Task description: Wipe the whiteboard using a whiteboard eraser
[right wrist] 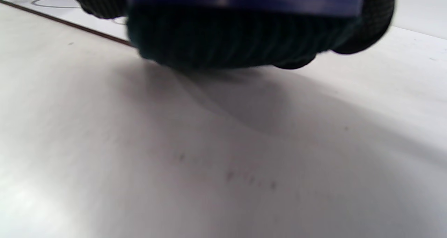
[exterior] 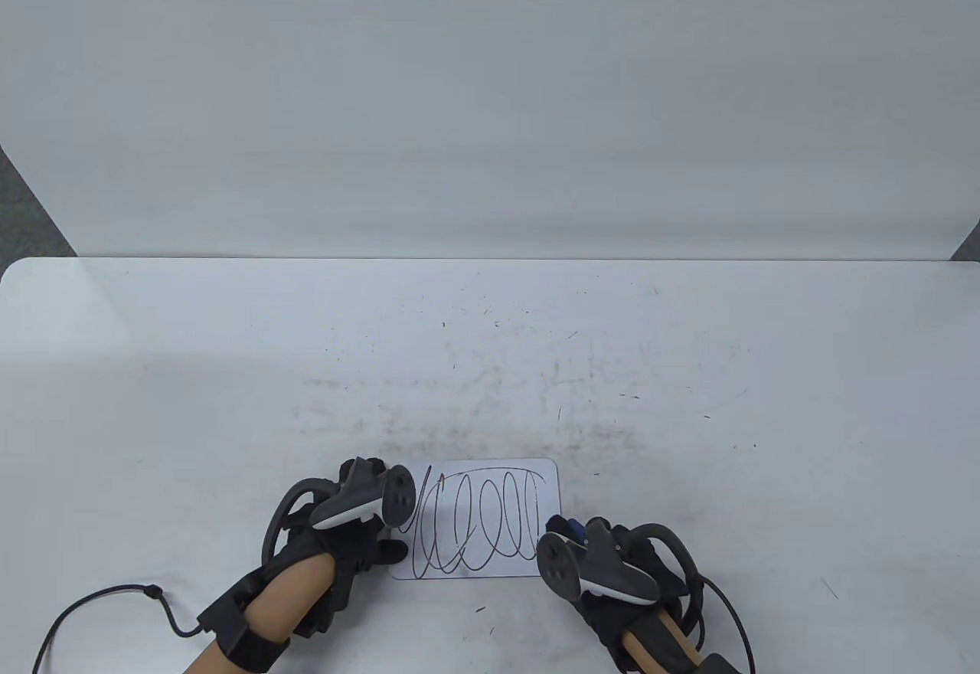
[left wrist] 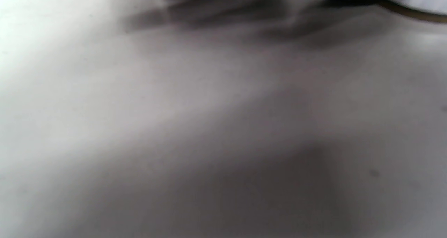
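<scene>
the right hand (exterior: 612, 563) grips the blue eraser (right wrist: 244, 25) just right of the scribbled whiteboard (exterior: 478, 521); the left hand (exterior: 348, 521) touches its left edge, grip unclear.

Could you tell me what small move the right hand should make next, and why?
Probably slide the eraser left onto the whiteboard: the right hand holds it just off the board's right edge, and the scribbles look unwiped.

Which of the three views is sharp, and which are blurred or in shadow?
Table view: sharp, evenly lit; the scribble on the whiteboard reads clearly. Left wrist view: almost wholly blurred, only soft grey shadows on the table. Right wrist view: the eraser near the lens is out of focus and casts a dark shadow below.
</scene>
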Demonstrator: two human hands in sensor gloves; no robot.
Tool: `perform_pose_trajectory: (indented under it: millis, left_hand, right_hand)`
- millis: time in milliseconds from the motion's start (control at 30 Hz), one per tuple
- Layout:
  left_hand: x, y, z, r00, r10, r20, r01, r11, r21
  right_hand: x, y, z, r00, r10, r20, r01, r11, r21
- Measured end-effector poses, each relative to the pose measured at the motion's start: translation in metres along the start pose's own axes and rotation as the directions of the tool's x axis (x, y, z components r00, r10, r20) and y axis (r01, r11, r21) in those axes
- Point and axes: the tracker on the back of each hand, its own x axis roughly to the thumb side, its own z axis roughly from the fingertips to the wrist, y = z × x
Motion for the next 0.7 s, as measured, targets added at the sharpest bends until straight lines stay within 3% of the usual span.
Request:
perform_pose_trajectory:
  millis: [300, 400, 600, 700]
  left_hand:
    - [0.001, 0.0, -0.001, 1.0, 0.0, 0.009, 0.0, 1.0, -0.008]
    - [0.002, 0.0, -0.001, 1.0, -0.012, 0.004, 0.012, 1.0, -0.011]
    - [0.002, 0.0, -0.001, 1.0, -0.019, 0.005, 0.019, 1.0, 0.005]
    - [0.002, 0.0, -0.001, 1.0, -0.016, 0.004, 0.016, 1.0, 0.006]
  right_hand:
    - [-0.017, -0.021, -0.09, 0.989, 0.035, -0.143, -0.045, 0.997, -0.067]
    - [-0.015, -0.025, -0.101, 0.988, 0.062, -0.142, -0.073, 0.995, -0.069]
    - [0.002, -0.026, -0.08, 0.97, 0.228, -0.089, -0.232, 0.972, -0.046]
    - [0.017, -0.018, -0.051, 0.939, 0.342, -0.037, -0.342, 0.939, -0.018]
